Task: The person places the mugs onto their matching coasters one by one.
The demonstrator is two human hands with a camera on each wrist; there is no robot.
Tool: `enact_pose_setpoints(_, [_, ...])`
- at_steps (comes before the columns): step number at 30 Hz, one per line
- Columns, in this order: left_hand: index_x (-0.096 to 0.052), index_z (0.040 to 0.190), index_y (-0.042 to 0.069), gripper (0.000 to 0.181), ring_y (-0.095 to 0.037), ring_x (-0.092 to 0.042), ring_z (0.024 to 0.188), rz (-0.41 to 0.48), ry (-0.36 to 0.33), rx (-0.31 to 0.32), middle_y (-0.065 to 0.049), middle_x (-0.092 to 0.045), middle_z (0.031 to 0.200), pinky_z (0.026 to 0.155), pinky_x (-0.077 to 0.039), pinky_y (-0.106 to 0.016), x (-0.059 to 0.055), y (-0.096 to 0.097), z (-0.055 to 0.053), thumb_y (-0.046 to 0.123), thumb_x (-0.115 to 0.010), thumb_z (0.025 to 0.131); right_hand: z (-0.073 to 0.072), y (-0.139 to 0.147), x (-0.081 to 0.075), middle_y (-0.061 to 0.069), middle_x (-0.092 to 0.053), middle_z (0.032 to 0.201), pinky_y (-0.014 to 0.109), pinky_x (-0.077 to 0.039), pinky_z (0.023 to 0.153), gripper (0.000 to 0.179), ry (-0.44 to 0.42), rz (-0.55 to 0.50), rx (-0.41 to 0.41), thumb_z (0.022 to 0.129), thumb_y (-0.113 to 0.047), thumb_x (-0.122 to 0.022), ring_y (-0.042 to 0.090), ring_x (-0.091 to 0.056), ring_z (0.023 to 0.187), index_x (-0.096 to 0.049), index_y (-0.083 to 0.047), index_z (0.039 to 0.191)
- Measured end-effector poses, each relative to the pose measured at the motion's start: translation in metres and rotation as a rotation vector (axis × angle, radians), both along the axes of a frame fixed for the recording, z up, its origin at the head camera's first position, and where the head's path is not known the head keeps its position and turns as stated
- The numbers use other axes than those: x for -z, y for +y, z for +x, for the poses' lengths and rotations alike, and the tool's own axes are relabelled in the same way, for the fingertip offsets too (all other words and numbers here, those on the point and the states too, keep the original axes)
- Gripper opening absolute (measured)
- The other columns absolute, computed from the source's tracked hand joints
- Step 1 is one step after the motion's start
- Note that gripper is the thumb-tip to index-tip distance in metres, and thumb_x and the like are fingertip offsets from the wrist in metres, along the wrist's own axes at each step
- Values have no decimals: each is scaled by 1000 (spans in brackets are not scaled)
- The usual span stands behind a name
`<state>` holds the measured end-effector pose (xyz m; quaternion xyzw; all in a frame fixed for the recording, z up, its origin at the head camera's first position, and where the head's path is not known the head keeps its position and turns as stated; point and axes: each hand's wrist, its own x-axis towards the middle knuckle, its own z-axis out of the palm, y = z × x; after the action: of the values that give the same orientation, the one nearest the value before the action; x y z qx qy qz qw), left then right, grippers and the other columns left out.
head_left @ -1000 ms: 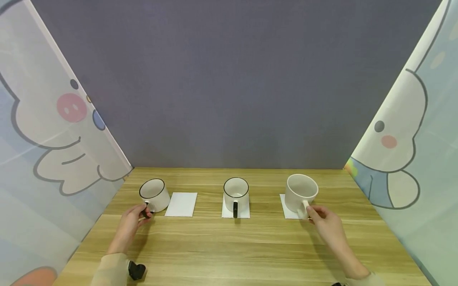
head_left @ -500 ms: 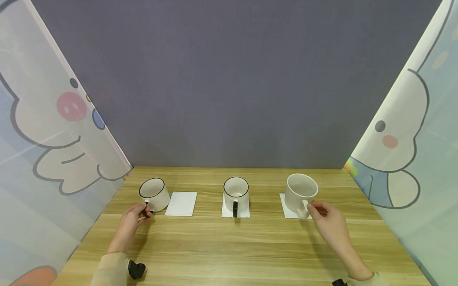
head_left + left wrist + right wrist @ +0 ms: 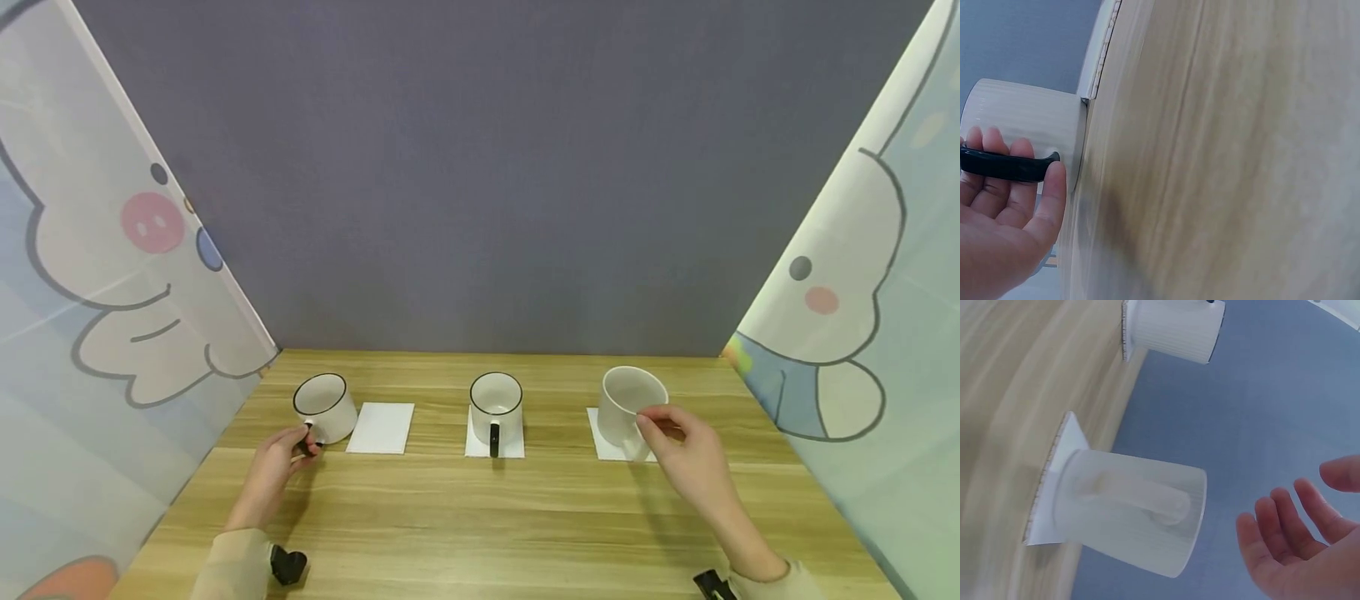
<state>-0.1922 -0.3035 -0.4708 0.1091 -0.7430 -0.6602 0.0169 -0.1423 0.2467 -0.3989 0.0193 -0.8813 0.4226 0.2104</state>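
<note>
"Where's the black-rimmed mug [image 3: 335, 423]?"
"Just ahead and right of the left grip [image 3: 276, 460], which has its fingers curled round the black handle [image 3: 1007, 166]. It stands upright on the counter [image 3: 465, 517], pale inside showing, beside a white coaster [image 3: 381, 429]."
"And the right grip [image 3: 692, 462]?"
"Loosely spread, holding nothing, just clear of the plain white mug [image 3: 617, 412] to its left. That one's upright on a second coaster [image 3: 602, 448], inside pale too."
"Between the grips?"
"A middle mug [image 3: 482, 423], dark-rimmed, on a third coaster [image 3: 476, 450]."

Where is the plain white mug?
In the head view, the plain white mug stands at right on a square white coaster, beside the right hand.
</note>
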Motion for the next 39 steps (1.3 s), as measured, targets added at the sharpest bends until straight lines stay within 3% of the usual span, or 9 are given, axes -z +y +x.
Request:
enact_pose_setpoints(19, [-57, 100, -5, 33, -14, -60, 86, -4, -14, -10, -4, -58, 92, 85, -56, -33, -1, -2, 1, 21, -40, 111, -17, -35, -11, 4, -70, 95, 12, -49, 83, 10, 265, -33, -167, 90, 0, -73, -2, -62, 90, -74, -3, 99])
enact_pose_setpoints(39, [-54, 107, -11, 32, -13, -59, 86, -24, -32, -21, -5, -57, 92, 84, -56, -33, -2, 2, -1, 17, -39, 110, -25, -71, -8, 9, -70, 105, 16, -49, 88, 14, 329, -110, -289, 87, 5, -73, 9, -62, 97, -73, -3, 98])
